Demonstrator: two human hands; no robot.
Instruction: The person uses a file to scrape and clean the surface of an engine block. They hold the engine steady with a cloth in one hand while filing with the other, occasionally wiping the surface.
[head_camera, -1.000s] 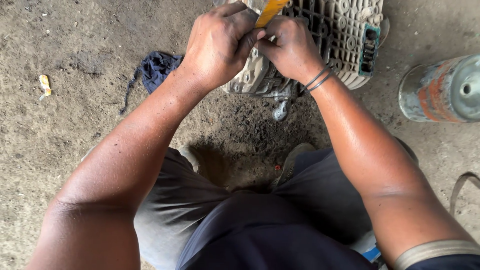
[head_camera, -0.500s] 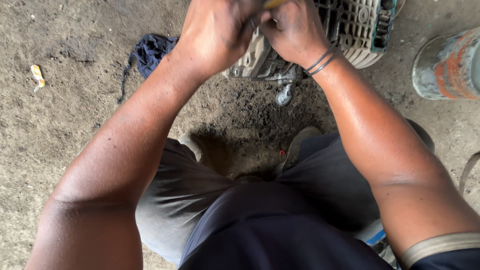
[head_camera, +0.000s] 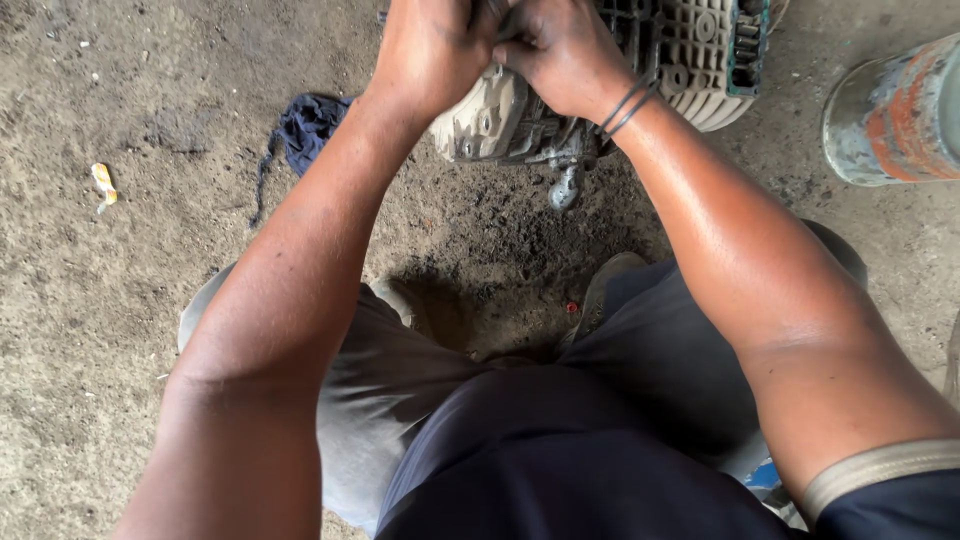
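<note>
Engine casing (head_camera: 600, 90), grey, ribbed and caked in dirt, sits on the dirt floor (head_camera: 120, 330) near its top edge in the head view, right in front of the crouching person's knees. Both hands are clenched together over the casing's left end, knuckles up, fingers curled tight. What they pinch between them is cut off at the top of the picture, so I cannot tell what the grip is on. The left hand (head_camera: 430, 50) presses down onto the casing's pale rounded corner, seemingly to steady it; the right hand (head_camera: 565, 55), thin black bands at the wrist, butts against it from the other side. Both forearms run straight out, elbows wide, which looks like bracing for force. A small metal lug (head_camera: 565, 185) hangs off the casing's underside over dark, oily soil. Off to the left lies a crumpled blue rag (head_camera: 305, 125), with a yellow scrap (head_camera: 103, 183) farther toward the left edge. At the right edge stands a rusty orange-and-grey can (head_camera: 895, 110), well apart from the hands.
</note>
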